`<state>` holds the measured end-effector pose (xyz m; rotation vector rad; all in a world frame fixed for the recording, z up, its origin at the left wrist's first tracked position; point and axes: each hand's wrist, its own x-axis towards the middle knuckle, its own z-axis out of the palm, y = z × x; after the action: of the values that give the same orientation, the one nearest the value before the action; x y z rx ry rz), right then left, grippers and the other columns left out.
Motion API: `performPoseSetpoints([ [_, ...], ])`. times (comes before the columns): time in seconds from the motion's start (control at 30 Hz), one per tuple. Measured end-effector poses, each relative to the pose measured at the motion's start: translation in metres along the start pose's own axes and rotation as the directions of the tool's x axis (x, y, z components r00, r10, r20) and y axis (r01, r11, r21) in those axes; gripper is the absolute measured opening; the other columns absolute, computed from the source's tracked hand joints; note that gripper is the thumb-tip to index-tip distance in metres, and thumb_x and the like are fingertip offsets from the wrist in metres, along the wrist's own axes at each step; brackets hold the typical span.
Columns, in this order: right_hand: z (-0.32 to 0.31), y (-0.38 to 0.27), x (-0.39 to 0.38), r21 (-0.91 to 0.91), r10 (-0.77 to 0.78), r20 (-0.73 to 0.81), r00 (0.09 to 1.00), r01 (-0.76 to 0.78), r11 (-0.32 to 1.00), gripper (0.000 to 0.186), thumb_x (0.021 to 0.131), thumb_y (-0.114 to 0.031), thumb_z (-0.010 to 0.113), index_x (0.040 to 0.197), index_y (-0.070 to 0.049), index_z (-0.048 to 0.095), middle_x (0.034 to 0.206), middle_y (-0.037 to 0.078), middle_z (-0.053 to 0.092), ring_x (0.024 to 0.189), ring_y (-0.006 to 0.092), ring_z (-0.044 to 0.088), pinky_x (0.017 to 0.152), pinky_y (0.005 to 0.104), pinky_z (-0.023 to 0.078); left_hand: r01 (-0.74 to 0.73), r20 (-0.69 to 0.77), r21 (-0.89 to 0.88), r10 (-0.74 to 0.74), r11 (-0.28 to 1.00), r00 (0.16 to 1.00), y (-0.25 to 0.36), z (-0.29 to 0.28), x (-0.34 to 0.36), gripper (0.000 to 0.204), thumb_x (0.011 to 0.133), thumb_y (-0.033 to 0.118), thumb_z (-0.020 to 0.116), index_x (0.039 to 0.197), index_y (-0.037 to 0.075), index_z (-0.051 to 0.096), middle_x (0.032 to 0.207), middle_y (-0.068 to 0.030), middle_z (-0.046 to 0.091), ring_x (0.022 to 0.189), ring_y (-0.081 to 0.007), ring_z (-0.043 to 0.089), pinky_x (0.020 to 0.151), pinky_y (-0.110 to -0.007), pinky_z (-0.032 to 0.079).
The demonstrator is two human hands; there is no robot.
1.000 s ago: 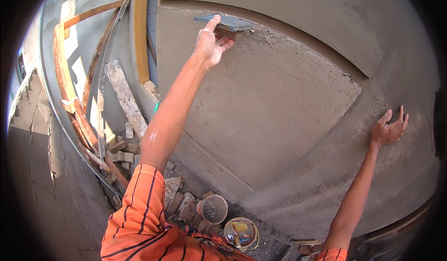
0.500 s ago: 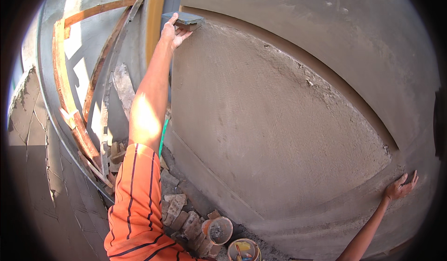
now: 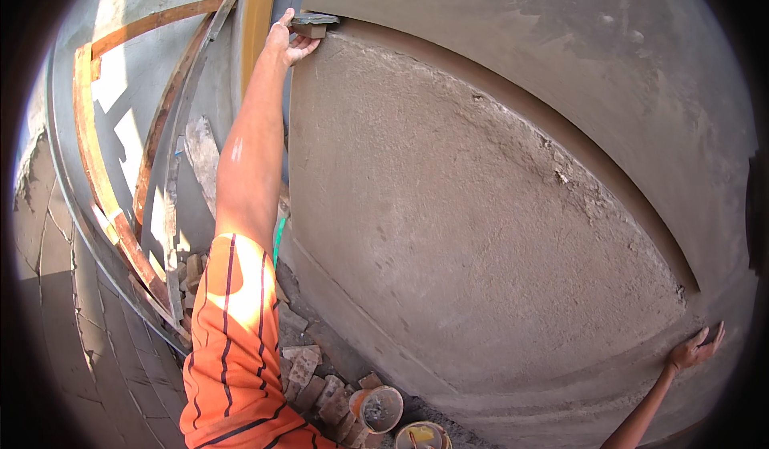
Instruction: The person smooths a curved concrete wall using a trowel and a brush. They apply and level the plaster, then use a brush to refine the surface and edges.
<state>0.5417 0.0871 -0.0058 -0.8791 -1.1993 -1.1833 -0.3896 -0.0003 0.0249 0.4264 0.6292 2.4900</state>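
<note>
Left hand raised high, arm at full stretch, grip closed on a float held flat against the top left corner of the wall. Float sits just where the rough patch meets the smoother band above it

Right hand low at the far right, fingers spread, palm flat on the wall, grasping nothing

Progress, judged from surface only:
- large middle patch is covered in plaster but coarse and grainy, with pitted, crumbly spots along its upper right edge
- band above and strip below look smoother and more even
- so coating appears laid on; levelling of the middle patch looks largely left to do, starting from the top corner where the float is

Packages, labels, signs: none readable. Two small round buckets stand on the ground at the wall's foot, one with an orange rim, the other with something yellow inside. Broken bricks lie beside them. Wooden planks lean at the left, next to a yellow post
</note>
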Motion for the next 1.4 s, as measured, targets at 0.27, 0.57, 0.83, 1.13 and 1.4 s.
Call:
performPoseSetpoints([
  [0.27,0.0,0.0,0.001,-0.014,-0.008,-0.005,1.0,0.008,1.0,0.039,0.095,-0.019,0.047,0.13,-0.002,0.049,0.134,0.017,0.048,0.128,0.0316,0.041,0.109,0.0418,0.028,0.035,0.035,0.084,-0.038,0.996,0.999,0.006,0.004,0.007,0.07,0.081,0.029,0.071,0.131,0.0,0.031,0.118,-0.0205,0.037,0.114,-0.0314,0.044,0.099,-0.048,0.043],
  [0.57,-0.006,-0.007,0.004,-0.024,-0.004,-0.005,1.0,0.004,1.0,0.039,0.094,-0.022,0.05,0.128,-0.005,0.052,0.133,0.018,0.049,0.127,0.0328,0.042,0.107,0.0428,0.03,0.028,0.145,0.186,-0.055,0.982,0.988,-0.032,0.041,-0.07,0.076,0.083,0.027,0.068,0.134,-0.008,0.024,0.124,-0.0243,0.035,0.119,-0.0341,0.042,0.104,-0.043,0.042],
  [0.83,-0.008,-0.011,0.003,-0.123,0.058,-0.03,0.998,-0.061,0.991,0.039,0.094,-0.033,0.051,0.127,-0.013,0.055,0.132,0.014,0.051,0.128,0.0306,0.042,0.107,0.0436,0.028,-0.026,0.327,0.255,-0.061,0.967,0.943,-0.079,0.092,-0.191,0.074,0.085,0.025,0.066,0.131,-0.007,0.019,0.121,-0.0247,0.032,0.121,-0.0351,0.04,0.104,-0.048,0.043],
  [1.13,0.002,0.004,-0.001,-0.03,0.014,-0.064,0.998,-0.016,0.999,0.041,0.094,-0.037,0.051,0.126,-0.013,0.056,0.13,0.012,0.053,0.127,0.0298,0.043,0.106,0.0431,0.03,0.042,0.208,0.191,-0.082,0.981,0.975,-0.112,0.105,-0.26,0.059,0.085,0.029,0.062,0.129,0.003,0.032,0.116,-0.022,0.036,0.11,-0.0384,0.044,0.097,-0.051,0.046],
  [1.4,0.008,0.02,-0.002,-0.028,-0.035,-0.067,0.997,0.034,0.999,0.037,0.094,-0.028,0.052,0.125,-0.009,0.057,0.13,0.014,0.053,0.125,0.0312,0.045,0.105,0.042,0.032,-0.062,0.13,0.164,0.041,0.985,0.991,-0.03,0.005,-0.12,0.065,0.087,0.033,0.064,0.131,-0.001,0.03,0.123,-0.0187,0.032,0.118,-0.0341,0.035,0.103,-0.049,0.037],
])
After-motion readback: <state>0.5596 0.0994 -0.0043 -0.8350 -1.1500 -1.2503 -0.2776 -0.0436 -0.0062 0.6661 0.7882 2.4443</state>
